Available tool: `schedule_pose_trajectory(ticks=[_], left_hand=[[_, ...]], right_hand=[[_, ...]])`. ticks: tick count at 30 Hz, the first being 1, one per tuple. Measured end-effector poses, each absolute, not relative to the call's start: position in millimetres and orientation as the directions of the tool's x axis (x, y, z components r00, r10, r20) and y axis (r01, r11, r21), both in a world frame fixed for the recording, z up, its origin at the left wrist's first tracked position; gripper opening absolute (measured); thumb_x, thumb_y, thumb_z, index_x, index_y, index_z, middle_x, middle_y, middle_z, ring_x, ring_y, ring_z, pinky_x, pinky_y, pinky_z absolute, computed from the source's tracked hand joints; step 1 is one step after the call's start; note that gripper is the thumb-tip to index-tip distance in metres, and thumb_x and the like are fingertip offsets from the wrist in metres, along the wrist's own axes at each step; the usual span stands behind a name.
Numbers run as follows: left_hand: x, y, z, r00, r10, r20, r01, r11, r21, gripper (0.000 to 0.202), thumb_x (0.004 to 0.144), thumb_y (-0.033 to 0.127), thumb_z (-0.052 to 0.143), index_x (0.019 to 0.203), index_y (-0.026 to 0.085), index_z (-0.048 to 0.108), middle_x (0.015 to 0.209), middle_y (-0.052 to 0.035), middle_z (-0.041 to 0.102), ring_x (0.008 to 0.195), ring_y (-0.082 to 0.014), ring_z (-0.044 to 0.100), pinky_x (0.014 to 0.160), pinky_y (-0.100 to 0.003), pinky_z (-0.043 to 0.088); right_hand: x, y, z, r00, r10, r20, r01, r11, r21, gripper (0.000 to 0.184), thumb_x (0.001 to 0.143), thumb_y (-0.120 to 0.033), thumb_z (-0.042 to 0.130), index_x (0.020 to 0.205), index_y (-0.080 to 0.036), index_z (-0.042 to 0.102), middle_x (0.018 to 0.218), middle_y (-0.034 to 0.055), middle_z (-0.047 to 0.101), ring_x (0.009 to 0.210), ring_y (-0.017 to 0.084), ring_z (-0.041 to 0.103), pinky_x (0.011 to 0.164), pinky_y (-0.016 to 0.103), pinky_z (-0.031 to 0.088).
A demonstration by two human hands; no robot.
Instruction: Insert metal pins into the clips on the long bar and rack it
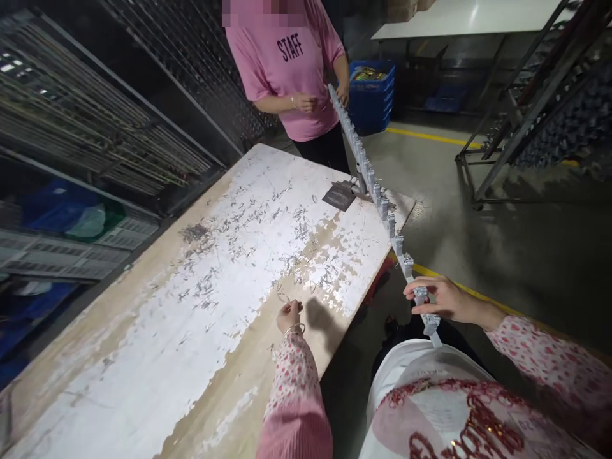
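Note:
A long grey bar (352, 139) slants from near my waist across the table's right corner toward the far person. Small grey parts (399, 243) sit in a row along it. My right hand (444, 299) has its fingers and thumb closed around one grey part (421, 294) near the bar's close end. Over the table's near side, my left hand (289, 315) is pinched; whatever lies between its fingertips is too small to make out. Beyond that hand, many small thin metal pieces (291, 262) lie scattered, with a denser pile (195, 233) at the left.
The worn white table (157, 357) spreads ahead and left. A dark plate (339, 196) lies at its far right corner, beside a support under the bar. A person in a pink shirt (291, 70) stands opposite. Blue crates (373, 99) and racks (521, 127) stand around.

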State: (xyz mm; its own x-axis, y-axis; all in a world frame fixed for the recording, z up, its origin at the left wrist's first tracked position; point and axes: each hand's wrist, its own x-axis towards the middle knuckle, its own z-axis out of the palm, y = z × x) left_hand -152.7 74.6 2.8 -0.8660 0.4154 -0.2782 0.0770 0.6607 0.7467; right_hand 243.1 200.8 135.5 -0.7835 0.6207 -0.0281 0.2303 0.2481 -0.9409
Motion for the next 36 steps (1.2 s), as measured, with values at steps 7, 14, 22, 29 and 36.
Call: schedule_pose_trajectory(ticks=[7, 14, 22, 29, 36], left_hand=[[-32, 132, 130, -0.424, 0.906, 0.011, 0.176, 0.071, 0.982, 0.022, 0.078, 0.036, 0.067, 0.085, 0.015, 0.065, 0.082, -0.0055, 0.070, 0.075, -0.0162, 0.066, 0.071, -0.028, 0.054], [50, 138, 205, -0.125, 0.944, 0.304, 0.299, -0.257, 0.919, 0.007, 0.084, 0.021, 0.064, 0.087, 0.018, 0.069, 0.078, -0.0028, 0.070, 0.072, -0.0146, 0.067, 0.066, -0.024, 0.055], [55, 147, 208, -0.023, 0.924, 0.381, 0.423, -0.336, 0.841, 0.005, 0.084, 0.018, 0.064, 0.087, 0.018, 0.068, 0.076, -0.0023, 0.070, 0.071, -0.0138, 0.067, 0.065, -0.023, 0.053], [56, 143, 216, 0.083, 0.900, 0.429, 0.486, -0.412, 0.771, 0.007, 0.085, 0.018, 0.062, 0.090, 0.019, 0.068, 0.080, -0.0042, 0.070, 0.078, -0.0163, 0.066, 0.071, -0.027, 0.052], [-1, 130, 109, -0.373, 0.926, -0.055, 0.521, 0.258, 0.813, 0.021, 0.082, 0.031, 0.063, 0.100, 0.019, 0.067, 0.099, -0.0066, 0.071, 0.091, -0.0181, 0.066, 0.083, -0.029, 0.051]], right_hand=[[235, 199, 143, -0.760, 0.649, 0.047, 0.282, 0.394, -0.875, 0.022, 0.082, -0.035, 0.068, 0.087, -0.014, 0.066, 0.080, 0.0022, 0.065, 0.064, 0.012, 0.056, 0.062, 0.023, 0.045], [232, 198, 145, -0.774, 0.622, 0.115, 0.258, 0.476, -0.841, 0.018, 0.087, -0.032, 0.064, 0.092, -0.015, 0.065, 0.088, 0.0042, 0.066, 0.078, 0.015, 0.060, 0.073, 0.024, 0.045], [232, 198, 141, -0.775, 0.607, 0.175, 0.217, 0.517, -0.828, 0.017, 0.087, -0.031, 0.063, 0.093, -0.015, 0.062, 0.080, 0.0019, 0.062, 0.072, 0.014, 0.057, 0.065, 0.023, 0.041], [231, 198, 148, -0.801, 0.588, 0.115, 0.236, 0.486, -0.841, 0.017, 0.084, -0.031, 0.066, 0.091, -0.015, 0.063, 0.085, 0.0041, 0.064, 0.077, 0.016, 0.058, 0.071, 0.025, 0.045], [257, 180, 130, -0.615, 0.788, -0.036, 0.096, 0.030, -0.995, 0.038, 0.083, -0.041, 0.065, 0.112, -0.018, 0.058, 0.084, 0.0028, 0.062, 0.067, 0.014, 0.058, 0.062, 0.024, 0.048]])
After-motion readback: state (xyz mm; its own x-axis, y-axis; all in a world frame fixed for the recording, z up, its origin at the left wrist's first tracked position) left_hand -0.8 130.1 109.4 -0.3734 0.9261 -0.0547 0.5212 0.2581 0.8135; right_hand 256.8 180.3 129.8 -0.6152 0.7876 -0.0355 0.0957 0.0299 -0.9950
